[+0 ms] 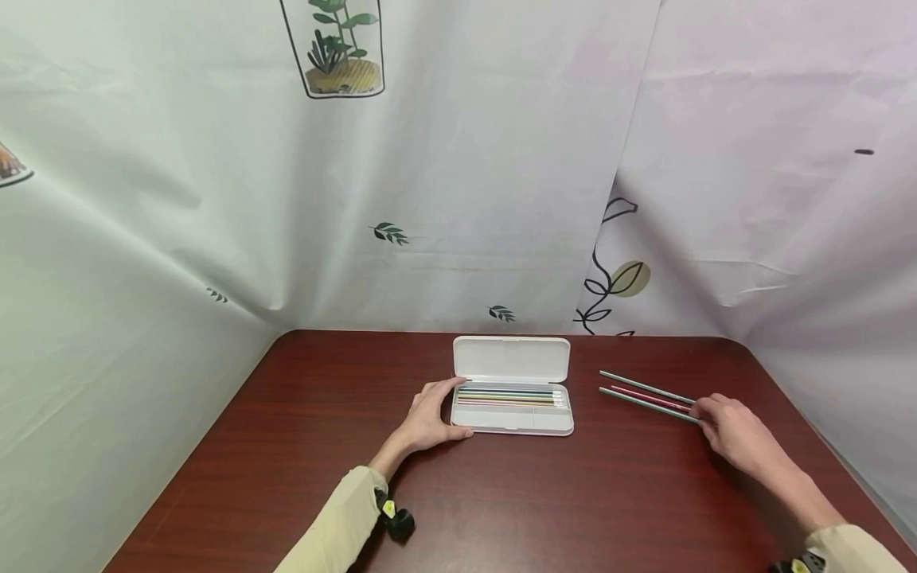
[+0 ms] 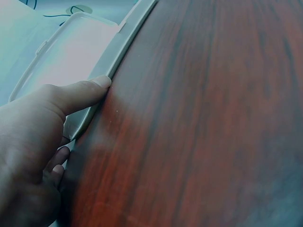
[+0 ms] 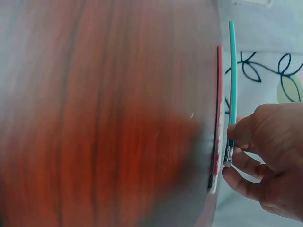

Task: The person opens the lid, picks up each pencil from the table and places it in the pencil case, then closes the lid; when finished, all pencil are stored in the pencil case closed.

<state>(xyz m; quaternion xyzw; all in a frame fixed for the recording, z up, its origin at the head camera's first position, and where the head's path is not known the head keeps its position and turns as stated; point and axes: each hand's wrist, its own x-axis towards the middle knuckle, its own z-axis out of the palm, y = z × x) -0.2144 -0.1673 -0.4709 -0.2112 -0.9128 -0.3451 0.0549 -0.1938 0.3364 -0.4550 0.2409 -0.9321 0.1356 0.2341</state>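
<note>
A white pencil case (image 1: 512, 426) lies open on the table, its lid (image 1: 512, 360) tilted back. Several colored pencils (image 1: 505, 395) lie side by side in its rear part. My left hand (image 1: 428, 418) holds the case's left end, the thumb (image 2: 90, 91) along the front edge and fingers round the side. To the right, my right hand (image 1: 738, 434) pinches a teal pencil (image 3: 233, 80) near its eraser end, raised off the table. A red pencil (image 3: 218, 109) lies beside it. The head view shows another teal pencil (image 1: 641, 384) farther back.
The dark red-brown wooden table (image 1: 530, 501) has rounded far corners. A pale cloth (image 1: 487, 175) printed with plants hangs behind it and along both sides. Both wrists carry dark straps with small devices (image 1: 397, 521).
</note>
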